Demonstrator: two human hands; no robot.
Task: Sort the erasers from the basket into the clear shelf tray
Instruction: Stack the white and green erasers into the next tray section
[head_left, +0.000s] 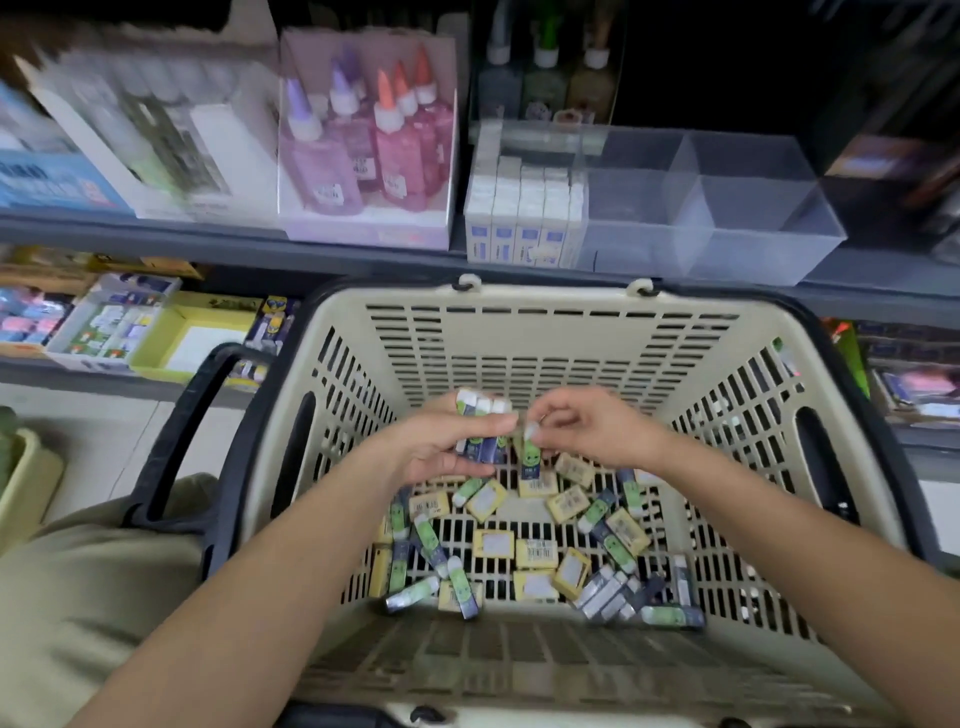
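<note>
Erasers (536, 553) loose on basket (519, 332) floor: flat yellow-sleeved blocks, long green/navy-sleeved ones. Left hand (441, 452) grips a row of green/navy ones, right hand (592, 431) pinches one more just beside it. Clear tray (748, 208) far on shelf (363, 254), white boxes (519, 208) at left.

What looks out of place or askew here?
Nothing damaged or spilled. The loose erasers lie jumbled on the basket floor, yellow and green-sleeved kinds mixed at all angles; the white erasers in the clear tray stand in neat rows.

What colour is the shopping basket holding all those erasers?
Beige basket with black handles, clearest in the head view.
</note>
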